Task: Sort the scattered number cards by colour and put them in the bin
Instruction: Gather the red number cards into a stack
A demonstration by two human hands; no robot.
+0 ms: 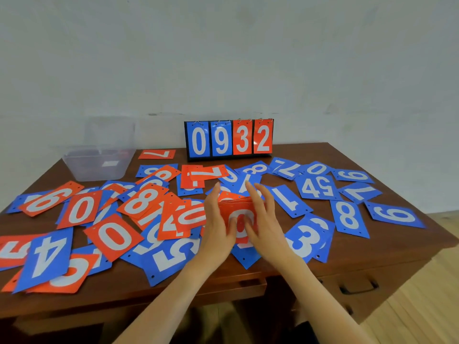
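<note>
Red and blue number cards lie scattered over the brown wooden table (323,259). Red ones, such as a red 0 card (113,236), crowd the left and middle, and blue ones, such as a blue 8 card (347,218), fill the right. A stack of red cards (239,211) with a 0 on top is held between both hands at the table's middle. My left hand (218,228) grips its left edge and my right hand (265,219) presses on its right side, fingers spread. The clear plastic bin (99,165) stands at the far left.
A flip scoreboard (228,140) showing 0 9 3 2 stands at the table's back edge against the pale wall. A drawer with a dark handle (359,288) sits under the table's right front. Wooden floor shows to the right.
</note>
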